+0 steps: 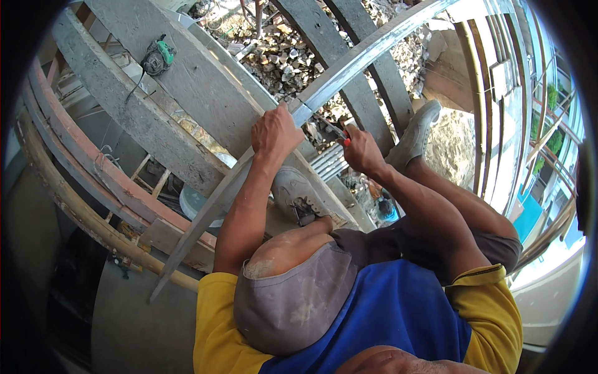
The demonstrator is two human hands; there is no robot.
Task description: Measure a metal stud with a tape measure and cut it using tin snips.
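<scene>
My left hand [276, 131] grips a long grey metal strip [367, 53] near a joint or cut in it, its fingers curled over the top. Just to its right, my right hand [364, 151] is closed on red-handled cutters or pliers [345, 137], whose metal jaws point up toward the strip's underside. The strip runs diagonally across wooden planks [205, 93]. Beneath my hands, one grey shoe [293, 190] rests between boards and the other [420, 124] is farther right. Part of the strip is hidden under my left hand.
A green and black tool [159, 57] with a cord lies on the left planks. Rubble [286, 53] shows through gaps below. Bamboo poles [56, 181], reddish boards [124, 199] and a pale bucket [193, 199] are at left; more poles and framing [479, 106] stand at right.
</scene>
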